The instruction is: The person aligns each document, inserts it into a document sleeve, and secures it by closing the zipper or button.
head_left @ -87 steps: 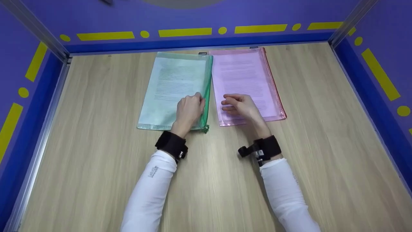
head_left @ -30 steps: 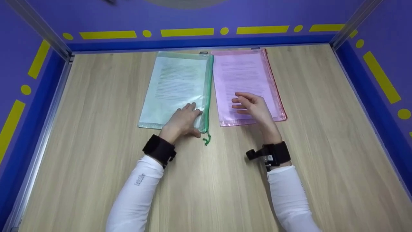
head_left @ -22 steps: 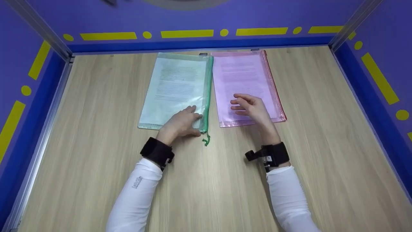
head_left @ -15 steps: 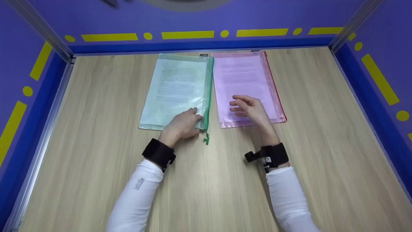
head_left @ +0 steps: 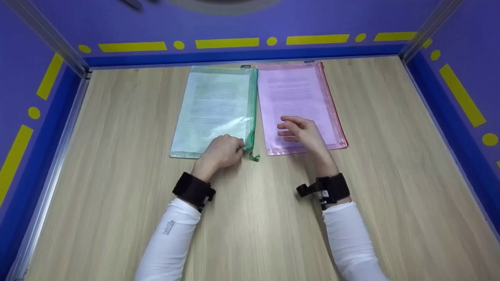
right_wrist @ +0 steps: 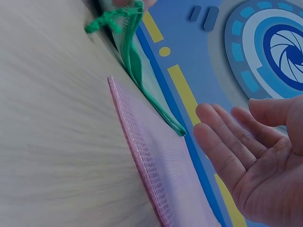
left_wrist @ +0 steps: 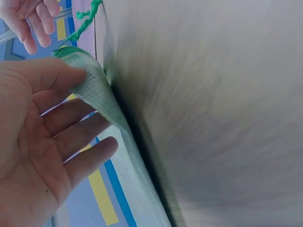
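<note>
A green mesh zip folder [head_left: 216, 101] with a printed sheet inside lies on the table, its zip edge on the right. My left hand [head_left: 222, 150] pinches its near right corner; in the left wrist view the thumb [left_wrist: 57, 75] presses on the lifted mesh. A knotted green cord [head_left: 254, 157] hangs from that corner. Beside it lies a pink zip folder [head_left: 289, 93], also with a printed sheet and a red zip edge. Over its lower part hovers my right hand [head_left: 304, 132], fingers loosely bent and holding nothing; the right wrist view shows its palm [right_wrist: 270, 184].
The wooden table [head_left: 250, 226] ends at a blue and purple back wall [head_left: 226, 50] with yellow marks. Similar side walls [head_left: 35, 156] stand left and right. Two small dark clips or tabs [head_left: 245, 66] show behind the folders' far edges.
The left hand was curled over the green folder's zip edge, then spread near the lower corner; now it pinches and lifts that corner, and the cord has shifted up. The right hand moved slightly right.
</note>
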{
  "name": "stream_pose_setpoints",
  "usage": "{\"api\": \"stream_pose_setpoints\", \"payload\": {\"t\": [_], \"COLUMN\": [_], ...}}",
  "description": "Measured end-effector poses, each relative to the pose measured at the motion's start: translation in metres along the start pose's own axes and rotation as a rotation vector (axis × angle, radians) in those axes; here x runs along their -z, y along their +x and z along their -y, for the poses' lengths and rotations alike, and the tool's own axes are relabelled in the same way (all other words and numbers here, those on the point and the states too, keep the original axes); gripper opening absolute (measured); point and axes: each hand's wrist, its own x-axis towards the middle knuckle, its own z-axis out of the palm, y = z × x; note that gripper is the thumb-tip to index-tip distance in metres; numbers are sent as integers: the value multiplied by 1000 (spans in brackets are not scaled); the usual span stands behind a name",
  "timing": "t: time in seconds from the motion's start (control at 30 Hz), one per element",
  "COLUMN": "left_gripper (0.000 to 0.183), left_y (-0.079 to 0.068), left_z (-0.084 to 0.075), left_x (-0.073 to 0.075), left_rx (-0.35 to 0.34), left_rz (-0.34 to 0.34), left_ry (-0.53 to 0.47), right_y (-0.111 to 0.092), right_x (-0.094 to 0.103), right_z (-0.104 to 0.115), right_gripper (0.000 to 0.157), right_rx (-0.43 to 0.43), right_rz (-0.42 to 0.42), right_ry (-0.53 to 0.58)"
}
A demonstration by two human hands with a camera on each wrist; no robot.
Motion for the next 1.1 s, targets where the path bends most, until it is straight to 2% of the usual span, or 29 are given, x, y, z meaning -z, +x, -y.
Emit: {"api": "stream_pose_setpoints", "payload": {"t": [0.27,0.67,0.8,1.1], "left_gripper": [21,17,16,11], "left_y": [2,3,3,2], "left_z": [1,0,-1,-3], "left_x": [-6,-7,-5,1], "left_rx": [-47,-58,-45,-64], "left_rz": [-189,-440,-481,-517], "left_ry": [-11,-99,-127,-152], "right_y": [2,0,-1,-2], "right_x": [-2,-11,-17,-37], "right_z": [0,1,1,0], "right_gripper": [43,43,43,38], "right_rx": [4,14,47,144], "right_rz": [-4,37,56,98], "right_ry": [2,-22,-39,-141]}}
